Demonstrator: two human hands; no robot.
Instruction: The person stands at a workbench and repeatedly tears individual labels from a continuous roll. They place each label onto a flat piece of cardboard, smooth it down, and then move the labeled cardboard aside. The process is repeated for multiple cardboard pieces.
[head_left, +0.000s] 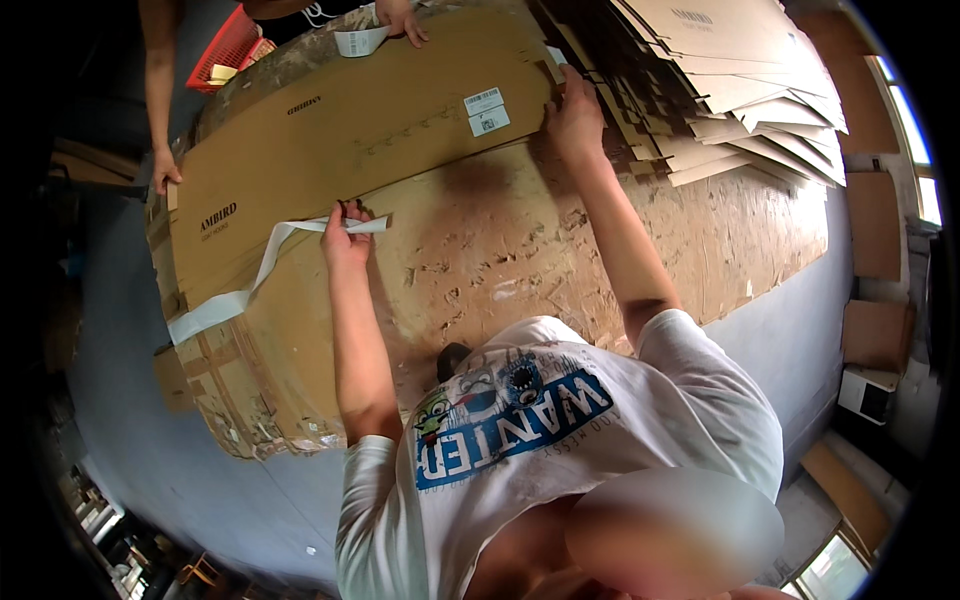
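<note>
A large flattened cardboard box (330,140) with dark print lies across the worktable. My left hand (347,235) is closed around a white label strip (265,262), whose tail trails left over the box's near edge. At the box's right end, my right hand (575,115) grips the edge with bent fingers; a small white piece (557,56) shows by its fingertips. Two white labels (486,111) are stuck on the box left of that hand. Across the table, a co-worker's hand (166,170) holds the left end, and their other hand (402,22) rests on the far edge.
A tall, uneven stack of flattened boxes (740,90) stands at the far right. Another white strip (361,41) lies by the co-worker's hand, near a red plastic basket (222,48). Worn, torn cardboard covers the tabletop (500,250). Grey floor (280,510) surrounds the table.
</note>
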